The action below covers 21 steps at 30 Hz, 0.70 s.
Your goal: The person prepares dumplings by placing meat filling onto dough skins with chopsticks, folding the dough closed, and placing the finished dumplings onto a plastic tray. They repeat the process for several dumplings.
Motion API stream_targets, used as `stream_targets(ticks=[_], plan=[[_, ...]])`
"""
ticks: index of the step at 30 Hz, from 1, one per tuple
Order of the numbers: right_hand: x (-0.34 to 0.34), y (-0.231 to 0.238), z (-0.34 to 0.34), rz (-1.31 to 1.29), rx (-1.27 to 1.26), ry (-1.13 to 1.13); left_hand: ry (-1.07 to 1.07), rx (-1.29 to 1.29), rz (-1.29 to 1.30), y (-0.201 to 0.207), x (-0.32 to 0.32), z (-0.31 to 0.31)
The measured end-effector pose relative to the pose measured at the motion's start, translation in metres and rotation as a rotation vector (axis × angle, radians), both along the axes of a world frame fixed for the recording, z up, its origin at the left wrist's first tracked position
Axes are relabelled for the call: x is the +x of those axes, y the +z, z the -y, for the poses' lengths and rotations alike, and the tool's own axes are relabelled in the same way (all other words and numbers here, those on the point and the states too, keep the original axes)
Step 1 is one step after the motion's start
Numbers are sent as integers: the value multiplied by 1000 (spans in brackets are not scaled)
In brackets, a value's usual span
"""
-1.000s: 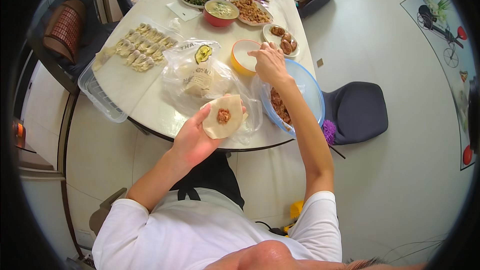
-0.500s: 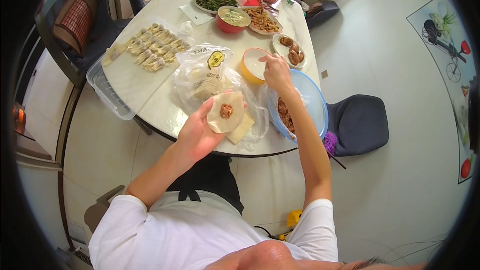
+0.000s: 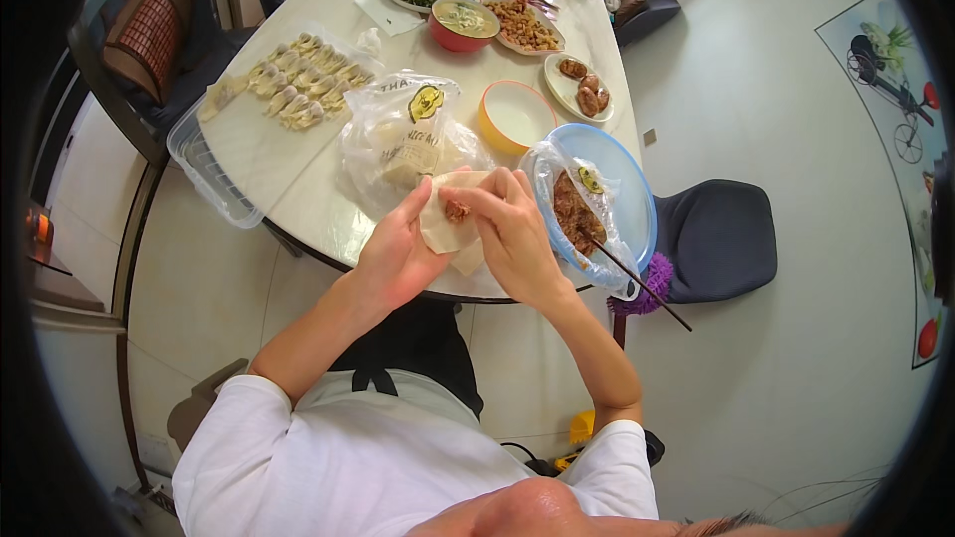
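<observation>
A thin pale dumpling wrapper (image 3: pixel 438 229) rests on the fingers of my left hand (image 3: pixel 393 254), whose thumb grips its edge. On the wrapper sits a small lump of minced meat filling (image 3: pixel 457 211), partly covered by my right fingers. My right hand (image 3: pixel 517 244) has its fingers bent and closed at the wrapper's right side; the thumb is mostly hidden. To the right, more minced filling (image 3: pixel 577 214) lies in a plastic bag inside a blue basin (image 3: pixel 645 179), with dark chopsticks (image 3: pixel 642 280) sticking out. A yellow-orange bowl (image 3: pixel 517 117) stands beyond my right hand.
Folded dumplings (image 3: pixel 308 80) sit in rows at the table's left, near a clear plastic tray (image 3: pixel 214 174). A printed plastic bag (image 3: pixel 398 144) lies ahead of my hands. Farther back are a red soup bowl (image 3: pixel 464 25) and several plates of food. A dark chair (image 3: pixel 711 239) stands right.
My right hand has come from above the yellow-orange bowl, left and nearer, to the wrapper, uncovering the bowl, the basin and the chopsticks. My left hand still holds the wrapper in nearly the same place.
</observation>
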State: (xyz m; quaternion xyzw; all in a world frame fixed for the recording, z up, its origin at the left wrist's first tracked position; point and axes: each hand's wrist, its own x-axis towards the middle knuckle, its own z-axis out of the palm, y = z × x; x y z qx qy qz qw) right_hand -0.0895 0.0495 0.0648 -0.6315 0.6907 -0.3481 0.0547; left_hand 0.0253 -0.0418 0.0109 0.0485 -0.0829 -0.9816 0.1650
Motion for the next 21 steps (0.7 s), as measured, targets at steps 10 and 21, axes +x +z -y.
stream_targets(ticks=[10,21], plan=[[5,6,-27,-279,40,-34,-36,-49,-24,7,6,6],[0,4,-16,-504,-42,-125,-32,30,-16,8,5,0]])
